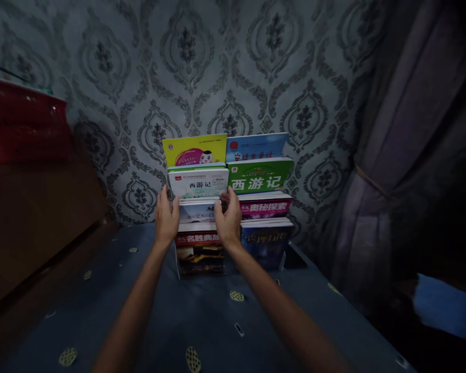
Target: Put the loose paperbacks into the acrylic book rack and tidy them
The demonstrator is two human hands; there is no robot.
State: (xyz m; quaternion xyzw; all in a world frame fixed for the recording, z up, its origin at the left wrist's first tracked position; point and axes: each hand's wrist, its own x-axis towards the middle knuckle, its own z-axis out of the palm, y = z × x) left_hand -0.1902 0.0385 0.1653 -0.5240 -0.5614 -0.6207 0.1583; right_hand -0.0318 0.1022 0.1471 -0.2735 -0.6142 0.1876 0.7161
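Books stand upright in two tiered rows. My left hand (pixel 166 216) is at the left edge of a white book (pixel 199 184), fingers up along its side and thumb toward the front. On the opposite edge, my right hand (pixel 229 215) has its fingers bent round the side and its thumb in front. The hands hold the white book between them; its lower part is hidden. Just in front is a pale blue book (pixel 198 213), then a dark book with a red band (pixel 200 254). A yellow book (pixel 194 147) rises behind.
The right row has a blue book (pixel 256 147), a green book (pixel 262 175), a magenta book (pixel 267 207) and a dark blue book (pixel 264 247). A patterned cloth (pixel 213 321) covers the surface. Patterned wall behind; brown box (pixel 39 223) and red bag (pixel 25 124) left; curtain (pixel 376 181) right.
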